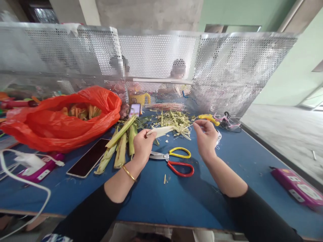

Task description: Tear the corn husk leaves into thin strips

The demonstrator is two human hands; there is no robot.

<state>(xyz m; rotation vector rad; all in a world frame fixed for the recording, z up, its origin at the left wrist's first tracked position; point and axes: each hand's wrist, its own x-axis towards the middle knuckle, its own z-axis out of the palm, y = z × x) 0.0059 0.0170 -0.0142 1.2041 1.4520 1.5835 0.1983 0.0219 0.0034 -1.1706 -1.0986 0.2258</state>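
Observation:
My left hand [143, 145] is closed, pinching a pale, flat piece of husk [163, 131] between thumb and fingers. The far end of this husk is split into thin, fringed strands. My right hand [207, 138] has its thumb and fingertips pressed together at the end of a thin pale strand. Below and between my hands, scissors [165, 156] with one yellow and one red handle lie on the blue table [153, 201]. Left of my left hand lie several green-yellow husk stalks [121, 151]. Beyond the held piece spreads a heap of shredded husk scraps [174, 120].
A red plastic bag [58, 131] with husks inside sits left, near a dark phone [89, 158] and a purple power strip [41, 169]. Another purple power strip [296, 188] lies right. A perforated metal screen [156, 50] stands behind, with people beyond. A yellow-handled tool [209, 118] lies far right.

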